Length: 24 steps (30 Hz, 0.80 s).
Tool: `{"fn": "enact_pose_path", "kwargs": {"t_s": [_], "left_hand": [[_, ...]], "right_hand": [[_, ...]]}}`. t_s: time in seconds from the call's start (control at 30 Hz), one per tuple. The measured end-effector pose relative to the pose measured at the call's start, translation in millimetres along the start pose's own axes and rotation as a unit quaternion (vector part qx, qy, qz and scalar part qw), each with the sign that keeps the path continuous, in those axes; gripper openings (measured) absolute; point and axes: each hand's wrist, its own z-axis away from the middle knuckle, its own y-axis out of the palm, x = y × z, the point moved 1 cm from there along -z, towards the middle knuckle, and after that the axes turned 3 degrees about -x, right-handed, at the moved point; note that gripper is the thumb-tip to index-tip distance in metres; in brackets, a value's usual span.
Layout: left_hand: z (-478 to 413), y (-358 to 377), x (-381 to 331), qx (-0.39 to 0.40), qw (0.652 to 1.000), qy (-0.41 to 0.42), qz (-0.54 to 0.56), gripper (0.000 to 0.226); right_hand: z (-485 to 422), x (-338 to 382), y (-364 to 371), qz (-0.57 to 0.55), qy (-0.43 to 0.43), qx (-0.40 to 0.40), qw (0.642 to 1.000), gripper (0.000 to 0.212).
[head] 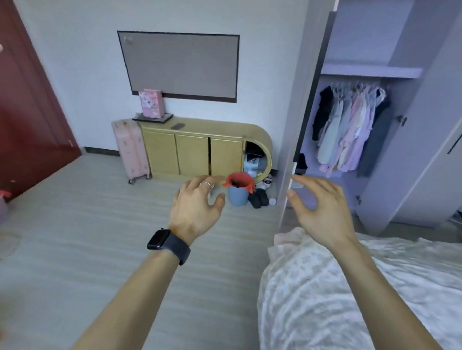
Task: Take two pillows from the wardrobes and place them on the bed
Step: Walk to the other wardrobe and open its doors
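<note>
A: What are your 2 hands doing?

B: Your left hand (196, 207) is spread, palm down, gripping nothing; a smartwatch (166, 243) sits on that wrist and a ring (207, 184) on 1 finger. Your right hand (320, 205) is also loosely spread and empty, its fingertips (296, 177) just beside the edge of the open wardrobe door (296, 103).

A: And the things you're after?

B: You can't see any pillow. The wardrobe (372, 71) stands open beyond your right hand, with hanging clothes (351, 129) above and past those fingers. The bed (378, 300), under a white patterned cover, lies below your right forearm.

A: Anything by your left?

B: A blue bin (238, 192) with a red liner sits just past its fingertips, in front of a yellow cabinet (196, 147).
</note>
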Motion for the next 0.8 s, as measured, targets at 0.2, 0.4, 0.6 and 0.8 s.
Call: {"fn": "enact_pose_path", "kwargs": {"t_s": [0.2, 0.4, 0.6, 0.8], "left_hand": [[-139.4, 74.0, 26.4, 0.029, 0.999, 0.029, 0.028, 0.039], [-298.3, 151.6, 46.3, 0.075, 0.993, 0.095, 0.014, 0.042], [-433.6, 232.1, 24.8, 0.115, 0.976, 0.179, 0.053, 0.041], [-526.3, 331.3, -19.9, 0.177, 0.943, 0.262, 0.099, 0.044]], "right_hand": [[-100.5, -57.5, 67.9, 0.03, 0.024, 0.001, 0.999, 0.036], [-191.7, -115.9, 137.1, 0.059, 0.099, -0.041, 0.992, 0.033], [-271.8, -164.7, 177.9, 0.095, 0.162, -0.091, 0.978, 0.034], [-338.3, -232.4, 194.1, 0.145, 0.204, -0.14, 0.958, 0.045]]}}
